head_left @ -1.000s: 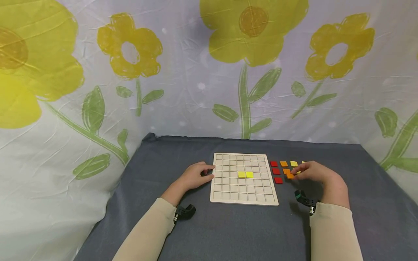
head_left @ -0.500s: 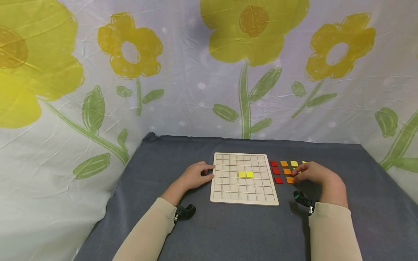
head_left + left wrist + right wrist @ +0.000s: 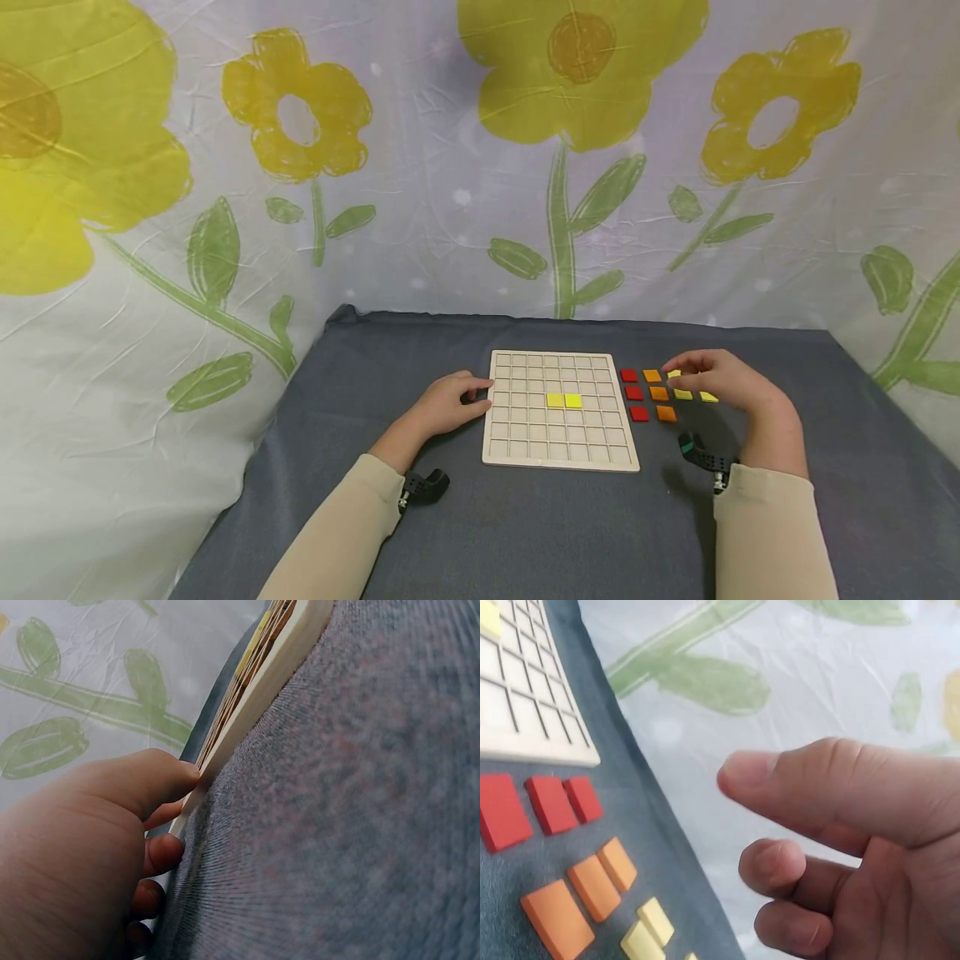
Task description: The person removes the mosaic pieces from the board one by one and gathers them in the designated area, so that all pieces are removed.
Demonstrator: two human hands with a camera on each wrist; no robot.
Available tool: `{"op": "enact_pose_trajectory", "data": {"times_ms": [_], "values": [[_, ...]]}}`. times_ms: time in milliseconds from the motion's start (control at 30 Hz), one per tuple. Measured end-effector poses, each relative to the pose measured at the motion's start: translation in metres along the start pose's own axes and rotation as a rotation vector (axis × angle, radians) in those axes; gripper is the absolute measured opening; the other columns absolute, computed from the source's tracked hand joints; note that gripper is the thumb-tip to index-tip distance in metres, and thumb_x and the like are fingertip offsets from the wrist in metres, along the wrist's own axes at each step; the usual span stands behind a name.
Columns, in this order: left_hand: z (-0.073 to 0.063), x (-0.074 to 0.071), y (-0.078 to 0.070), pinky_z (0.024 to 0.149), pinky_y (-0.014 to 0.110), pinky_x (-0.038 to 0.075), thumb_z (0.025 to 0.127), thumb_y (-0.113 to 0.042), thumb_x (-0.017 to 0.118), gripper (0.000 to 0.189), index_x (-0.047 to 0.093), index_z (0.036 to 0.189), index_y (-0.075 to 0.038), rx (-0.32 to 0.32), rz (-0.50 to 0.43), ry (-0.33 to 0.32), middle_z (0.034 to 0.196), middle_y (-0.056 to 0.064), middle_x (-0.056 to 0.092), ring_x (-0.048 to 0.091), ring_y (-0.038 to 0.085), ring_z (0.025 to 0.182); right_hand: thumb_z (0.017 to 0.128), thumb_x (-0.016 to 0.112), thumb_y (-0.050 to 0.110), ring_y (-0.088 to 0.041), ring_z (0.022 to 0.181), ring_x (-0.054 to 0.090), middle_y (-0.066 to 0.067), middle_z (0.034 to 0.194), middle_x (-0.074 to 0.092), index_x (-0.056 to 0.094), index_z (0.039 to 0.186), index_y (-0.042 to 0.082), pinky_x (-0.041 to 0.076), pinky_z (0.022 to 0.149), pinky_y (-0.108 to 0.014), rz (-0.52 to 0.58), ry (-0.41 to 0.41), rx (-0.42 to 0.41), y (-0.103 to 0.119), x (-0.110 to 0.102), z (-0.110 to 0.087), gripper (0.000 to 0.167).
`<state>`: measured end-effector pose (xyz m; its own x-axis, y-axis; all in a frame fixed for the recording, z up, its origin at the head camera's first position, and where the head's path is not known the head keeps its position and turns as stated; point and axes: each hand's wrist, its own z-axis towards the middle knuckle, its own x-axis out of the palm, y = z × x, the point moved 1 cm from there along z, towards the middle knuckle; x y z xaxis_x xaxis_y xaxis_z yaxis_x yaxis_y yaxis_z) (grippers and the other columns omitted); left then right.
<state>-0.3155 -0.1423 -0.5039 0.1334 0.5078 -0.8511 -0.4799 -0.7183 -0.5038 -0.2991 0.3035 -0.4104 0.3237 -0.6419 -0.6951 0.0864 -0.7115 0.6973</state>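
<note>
A pale wooden grid board (image 3: 561,458) lies flat, with two yellow tiles (image 3: 573,401) side by side in its cells. At the board's left edge rests my left hand (image 3: 448,403); thumb and finger touch the rim, and the left wrist view has the thumb tip against the wooden side. My right hand (image 3: 723,379) hovers over the loose yellow tiles (image 3: 682,394), partly covering one. Thumb and fingers are apart with nothing between them in the right wrist view. Nearest it are orange tiles (image 3: 559,919) in a column, the front one (image 3: 666,414) lying flat.
A column of red tiles (image 3: 633,393) lies between the board and the orange tiles. Dark grey cloth (image 3: 555,533) covers the table. Behind it hangs a white curtain (image 3: 435,250) printed with yellow flowers.
My right hand has let go of the front orange tile, which now lies flat below the other two. The hand has moved away from me, toward the yellow tiles. The left hand stays put.
</note>
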Motion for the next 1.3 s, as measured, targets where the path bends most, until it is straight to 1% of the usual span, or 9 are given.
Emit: {"op": "enact_pose_trajectory", "data": {"times_ms": [167,400,433,533,667,833,1000,1100,1300], "values": [[0.000,0.000,0.000,0.068,0.031,0.035,0.101,-0.032,0.069,0.043,0.067,0.140,-0.015,-0.006,0.000,-0.005,0.084,-0.005,0.048,0.040,0.012,0.070,0.101,0.068,0.028,-0.033,0.102,0.054,-0.011,0.112,0.060,0.063,0.134,0.000,0.047,0.084,-0.047,0.010,-0.025,-0.026,0.013,0.001,0.001,0.044],[0.001,-0.001,0.000,0.067,0.032,0.035,0.100,-0.031,0.069,0.043,0.067,0.139,-0.015,-0.002,-0.006,-0.009,0.083,-0.004,0.049,0.040,0.013,0.069,0.098,0.073,0.026,-0.025,0.088,0.048,-0.008,0.092,0.049,0.066,0.128,0.002,0.044,0.074,-0.042,0.011,-0.046,-0.098,0.031,0.007,0.006,0.040],[0.001,-0.001,0.000,0.067,0.032,0.035,0.100,-0.032,0.069,0.043,0.067,0.140,-0.015,-0.003,-0.007,-0.007,0.084,-0.005,0.049,0.040,0.013,0.069,0.097,0.074,0.026,-0.025,0.086,0.048,-0.008,0.091,0.048,0.067,0.128,0.003,0.044,0.073,-0.041,0.010,-0.051,-0.103,0.033,0.009,0.007,0.039],[0.000,-0.001,0.000,0.067,0.032,0.036,0.100,-0.032,0.069,0.042,0.067,0.139,-0.015,-0.005,-0.008,-0.008,0.084,-0.005,0.049,0.040,0.013,0.069,0.096,0.075,0.022,-0.025,0.086,0.048,-0.008,0.091,0.048,0.067,0.126,0.003,0.046,0.072,-0.039,0.010,-0.053,-0.124,0.040,0.013,0.010,0.036],[0.000,0.000,0.001,0.067,0.031,0.036,0.100,-0.033,0.069,0.042,0.067,0.139,-0.016,-0.004,-0.007,-0.010,0.084,-0.005,0.049,0.040,0.012,0.069,0.095,0.075,0.021,-0.026,0.089,0.047,-0.009,0.095,0.049,0.069,0.123,0.006,0.045,0.073,-0.037,0.003,-0.055,-0.146,0.049,0.021,0.015,0.033],[0.000,0.001,0.001,0.066,0.031,0.036,0.100,-0.033,0.069,0.043,0.067,0.140,-0.016,-0.012,-0.002,-0.007,0.084,-0.005,0.049,0.040,0.012,0.068,0.095,0.075,0.020,-0.026,0.085,0.047,-0.009,0.094,0.051,0.069,0.124,0.005,0.043,0.070,-0.036,0.023,-0.037,-0.190,0.058,0.031,0.021,0.032],[0.000,0.001,0.001,0.067,0.031,0.036,0.100,-0.034,0.069,0.044,0.066,0.141,-0.018,-0.031,0.008,0.002,0.085,-0.005,0.049,0.040,0.012,0.067,0.095,0.075,0.016,-0.021,0.070,0.043,-0.008,0.090,0.050,0.070,0.123,0.006,0.041,0.066,-0.035,0.039,-0.011,-0.207,0.065,0.044,0.030,0.030],[-0.001,0.001,0.001,0.067,0.031,0.036,0.100,-0.034,0.069,0.043,0.066,0.141,-0.018,-0.032,0.005,0.004,0.085,-0.005,0.049,0.040,0.012,0.067,0.094,0.076,0.015,-0.020,0.067,0.039,-0.008,0.089,0.048,0.071,0.121,0.008,0.039,0.064,-0.035,0.013,0.006,-0.219,0.070,0.054,0.035,0.028],[0.000,0.001,-0.001,0.067,0.031,0.036,0.101,-0.034,0.069,0.043,0.066,0.141,-0.018,-0.032,0.003,0.004,0.085,-0.005,0.049,0.040,0.012,0.068,0.094,0.076,0.015,-0.023,0.077,0.043,-0.005,0.091,0.050,0.071,0.121,0.009,0.036,0.065,-0.037,-0.070,0.034,-0.266,0.076,0.074,0.044,0.028]]}}
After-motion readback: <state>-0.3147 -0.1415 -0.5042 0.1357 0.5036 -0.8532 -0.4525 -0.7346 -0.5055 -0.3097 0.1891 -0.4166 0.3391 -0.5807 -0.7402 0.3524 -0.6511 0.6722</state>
